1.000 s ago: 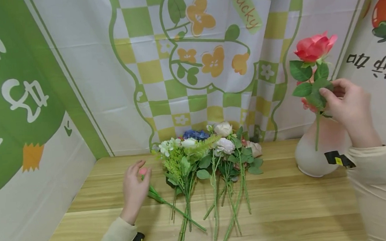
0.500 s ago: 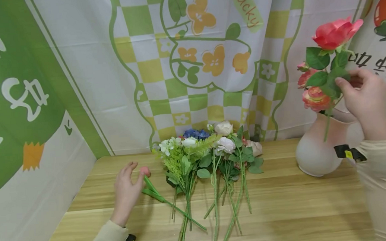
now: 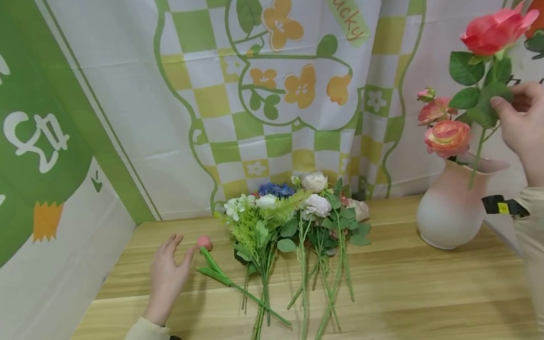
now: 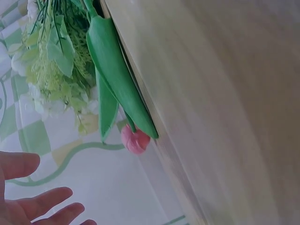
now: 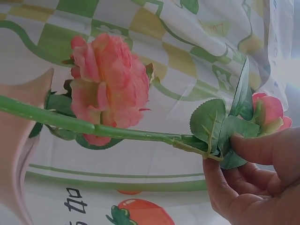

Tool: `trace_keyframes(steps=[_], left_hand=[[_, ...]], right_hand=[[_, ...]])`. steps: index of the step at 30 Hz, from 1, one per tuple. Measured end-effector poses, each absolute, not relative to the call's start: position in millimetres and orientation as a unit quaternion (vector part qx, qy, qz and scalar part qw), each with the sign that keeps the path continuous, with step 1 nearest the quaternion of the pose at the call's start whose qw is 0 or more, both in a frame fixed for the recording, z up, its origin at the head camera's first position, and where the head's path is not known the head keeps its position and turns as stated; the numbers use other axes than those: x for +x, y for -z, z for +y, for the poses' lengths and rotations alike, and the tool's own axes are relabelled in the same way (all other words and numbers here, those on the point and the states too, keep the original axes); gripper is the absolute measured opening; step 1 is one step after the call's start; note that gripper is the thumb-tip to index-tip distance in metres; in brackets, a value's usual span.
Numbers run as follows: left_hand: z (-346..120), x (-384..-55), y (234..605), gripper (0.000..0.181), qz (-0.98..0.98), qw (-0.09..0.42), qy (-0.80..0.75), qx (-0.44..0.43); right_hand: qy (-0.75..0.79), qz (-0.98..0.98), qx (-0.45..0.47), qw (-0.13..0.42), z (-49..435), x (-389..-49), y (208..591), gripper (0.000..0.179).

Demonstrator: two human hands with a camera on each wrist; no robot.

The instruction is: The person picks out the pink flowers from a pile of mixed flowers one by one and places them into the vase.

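The right hand point(image 3: 536, 125) holds the red-pink rose point(image 3: 496, 32) upright, a little tilted, at the upper part of its stem. The thumb presses on a green leaf and the other fingers are bent behind; the exact place where they meet the stem is covered by the leaves. In the head view the lower end of the stem point(image 3: 477, 158) is seen in front of the neck of the vase point(image 3: 450, 215), so it is outside, but I cannot tell if it touches. In the right wrist view this end is cut off by the left edge.

In the vase stand orange-pink flowers point(image 3: 447, 137); their stems are hidden inside, and leaves cover part of the rim.

The left hand point(image 3: 167, 272) has its fingers spread and loose, and it holds nothing. It is just beside the pink tulip point(image 3: 221, 277), which lies on the desk point(image 3: 404, 297). The left wrist view shows only part of this hand.

Near the middle is the heap of flowers point(image 3: 316, 206), where many stems cross and are difficult to separate; some leave the picture at the bottom. The blue flower point(image 3: 275, 190) behind is partly covered.
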State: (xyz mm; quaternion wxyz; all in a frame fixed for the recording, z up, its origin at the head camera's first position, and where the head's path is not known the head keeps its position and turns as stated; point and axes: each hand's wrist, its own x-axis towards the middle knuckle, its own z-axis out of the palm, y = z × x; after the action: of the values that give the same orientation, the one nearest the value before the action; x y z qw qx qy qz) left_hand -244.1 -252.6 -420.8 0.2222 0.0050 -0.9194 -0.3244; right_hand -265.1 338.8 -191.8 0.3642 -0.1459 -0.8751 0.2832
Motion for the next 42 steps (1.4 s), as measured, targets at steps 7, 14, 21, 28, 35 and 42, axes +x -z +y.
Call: trace_keyframes(steps=[7,14,21,28,35,42], left_hand=[[-267.5,-239.9,419.2,0.051,-0.924,0.213,0.316,0.020],[-277.2,-236.6,417.4,0.051,-0.927,0.216,0.307,0.025],[-284.9,-233.1,419.8,0.050,-0.925,0.229,0.302,0.022],[-288.9,-227.4,419.2,0.052,-0.930,0.220,0.294,0.032],[-294.1,-225.7,420.4,0.052,-0.932,0.222,0.285,0.032],[-297.6,-224.1,420.1,0.052,-0.933,0.224,0.279,0.032]], right_hand=[[-0.284,-0.867,-0.162,0.377,346.1,-270.1,184.8,0.049],[-0.297,-0.854,-0.177,0.388,347.1,-275.2,179.3,0.046],[-0.290,-0.843,-0.175,0.417,347.5,-279.8,180.2,0.043],[-0.317,-0.830,-0.164,0.429,352.6,-281.9,180.4,0.037],[-0.328,-0.839,-0.180,0.396,358.5,-284.0,180.1,0.041],[-0.281,-0.869,-0.182,0.364,357.7,-288.4,197.0,0.049]])
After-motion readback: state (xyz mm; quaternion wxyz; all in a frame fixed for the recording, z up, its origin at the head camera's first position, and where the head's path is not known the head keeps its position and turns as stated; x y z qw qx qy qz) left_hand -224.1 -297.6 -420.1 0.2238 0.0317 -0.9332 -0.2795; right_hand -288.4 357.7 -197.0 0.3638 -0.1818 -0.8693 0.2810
